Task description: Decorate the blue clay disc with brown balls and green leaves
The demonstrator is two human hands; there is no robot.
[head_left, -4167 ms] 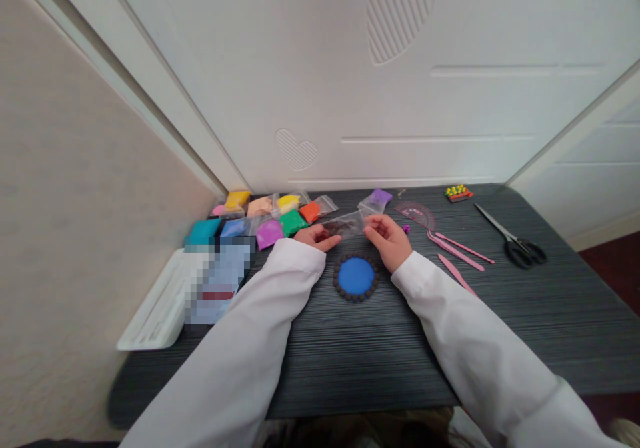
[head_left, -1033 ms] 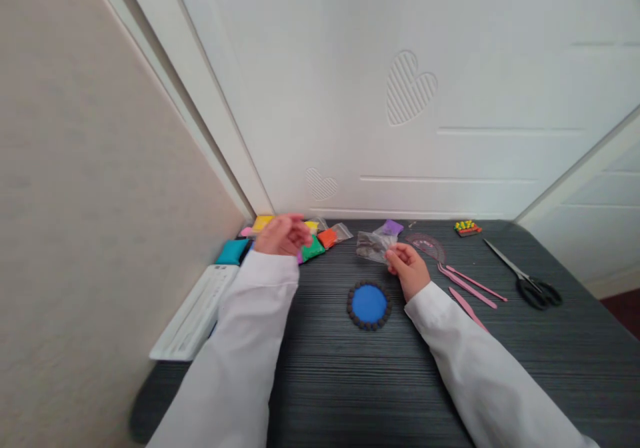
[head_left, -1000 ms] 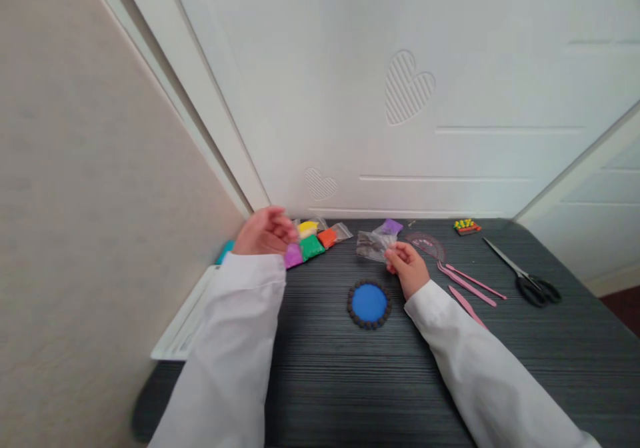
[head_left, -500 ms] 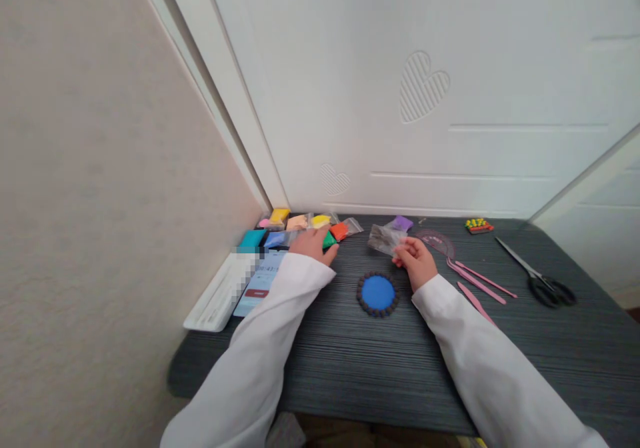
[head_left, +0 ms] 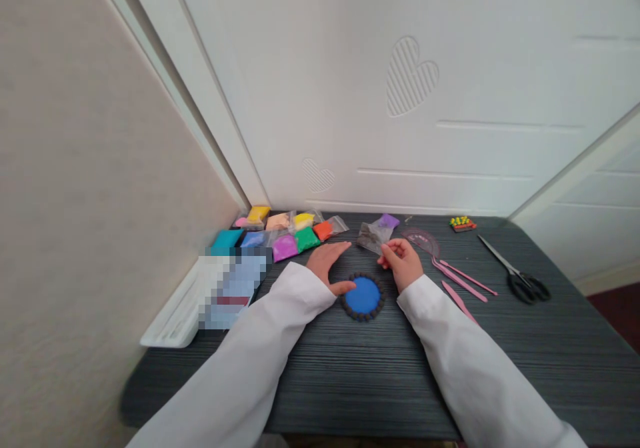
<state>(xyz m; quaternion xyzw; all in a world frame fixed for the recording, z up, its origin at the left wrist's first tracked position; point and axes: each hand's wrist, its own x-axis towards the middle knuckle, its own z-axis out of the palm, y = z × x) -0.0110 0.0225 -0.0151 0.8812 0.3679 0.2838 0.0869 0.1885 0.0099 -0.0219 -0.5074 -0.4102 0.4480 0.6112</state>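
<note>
- Pinching the near right edge of a clear plastic bag (head_left: 374, 236) between thumb and fingertips: this is the right grip (head_left: 403, 265). The bag is crumpled, with dark patches, and extends forward and left from the right grip.
- The left grip (head_left: 324, 265) is spread, palm down, with thumb and fingers well parted. Its thumb lies over the upper left edge of the blue disc (head_left: 363, 297); contact cannot be determined.
- The blue disc lies flat on the dark counter (head_left: 370, 381), between the two grips and slightly nearer the wearer. A ring of dark balls surrounds it.
- Beyond the right grip, a purple clay packet (head_left: 388, 221) lies just behind the bag.
- Forward and left of the left grip: a magenta packet (head_left: 285, 247), a green packet (head_left: 307, 239), an orange packet (head_left: 323, 231) and further coloured packets (head_left: 278, 222).
- Well left of the left grip: a white tray (head_left: 173, 311), beside a flat rectangular item (head_left: 233, 298) largely masked by pixelation.
- Right of the right grip: a transparent protractor (head_left: 423, 241), slim pink tools (head_left: 463, 281) and a pink knife-shaped tool (head_left: 457, 299).
- Farther right of the right grip: black-handled scissors (head_left: 521, 284), blades directed away from the wearer.
</note>
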